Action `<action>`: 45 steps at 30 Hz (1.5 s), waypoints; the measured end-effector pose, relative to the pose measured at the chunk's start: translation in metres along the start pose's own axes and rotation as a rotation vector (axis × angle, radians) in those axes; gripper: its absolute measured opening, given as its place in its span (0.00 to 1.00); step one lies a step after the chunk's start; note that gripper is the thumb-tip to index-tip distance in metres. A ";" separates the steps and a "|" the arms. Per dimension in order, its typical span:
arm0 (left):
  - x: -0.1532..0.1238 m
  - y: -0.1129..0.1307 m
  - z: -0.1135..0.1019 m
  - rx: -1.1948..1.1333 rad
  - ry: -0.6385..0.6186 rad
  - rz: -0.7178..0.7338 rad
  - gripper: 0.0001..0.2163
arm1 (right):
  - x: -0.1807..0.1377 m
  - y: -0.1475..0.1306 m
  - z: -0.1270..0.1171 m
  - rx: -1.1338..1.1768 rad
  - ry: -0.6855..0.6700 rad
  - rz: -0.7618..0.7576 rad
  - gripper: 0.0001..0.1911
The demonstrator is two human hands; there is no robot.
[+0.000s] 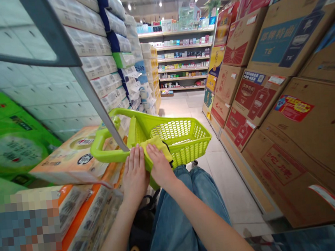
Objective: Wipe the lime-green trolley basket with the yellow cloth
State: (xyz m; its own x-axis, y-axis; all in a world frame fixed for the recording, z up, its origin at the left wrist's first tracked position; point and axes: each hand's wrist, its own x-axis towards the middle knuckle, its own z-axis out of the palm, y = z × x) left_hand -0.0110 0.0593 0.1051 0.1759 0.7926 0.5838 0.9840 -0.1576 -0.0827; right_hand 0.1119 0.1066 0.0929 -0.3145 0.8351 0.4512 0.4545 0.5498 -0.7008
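Observation:
A lime-green wheeled shopping basket (184, 153) stands in front of my knees, with a grey metal handle pole (98, 104) rising from its side. My right hand (161, 167) presses a yellow cloth (165, 147) against the basket's near rim, fingers bent over the fabric. Close beside it, my left hand (136, 175) lies along the same rim near the foot of the pole, its fingers stretched out. The cloth hides part of the rim, and its underside is out of sight. Inside, the basket shows only its perforated walls and floor.
Cardboard cartons (276, 92) are stacked high along the right. Wrapped paper packs (89, 38) form a tall stack on the left, with an orange-white package (70, 149) and green packages (10, 139) lower down. A tiled aisle (183, 102) leads to stocked shelves (185, 57).

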 end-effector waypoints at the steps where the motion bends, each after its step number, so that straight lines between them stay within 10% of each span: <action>1: 0.000 0.000 0.000 0.004 0.004 -0.001 0.37 | 0.001 -0.006 0.004 0.018 -0.015 -0.033 0.46; 14: 0.002 0.003 -0.003 -0.019 -0.008 -0.007 0.39 | -0.024 0.091 -0.057 -0.150 0.171 0.224 0.46; 24: 0.001 0.002 -0.004 -0.021 -0.001 -0.004 0.38 | -0.002 -0.003 0.009 0.024 0.012 -0.055 0.47; 36: 0.002 0.005 -0.006 -0.030 -0.031 -0.011 0.40 | -0.023 0.083 -0.052 -0.122 0.183 0.215 0.47; 45: 0.001 0.004 -0.004 -0.012 -0.010 -0.008 0.37 | -0.001 -0.010 0.004 -0.006 0.009 0.004 0.44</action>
State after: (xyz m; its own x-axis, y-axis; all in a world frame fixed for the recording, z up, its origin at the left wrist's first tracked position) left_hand -0.0072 0.0577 0.1087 0.1680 0.7997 0.5764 0.9851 -0.1581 -0.0678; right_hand 0.1038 0.1003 0.0975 -0.3054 0.8375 0.4532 0.4612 0.5464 -0.6991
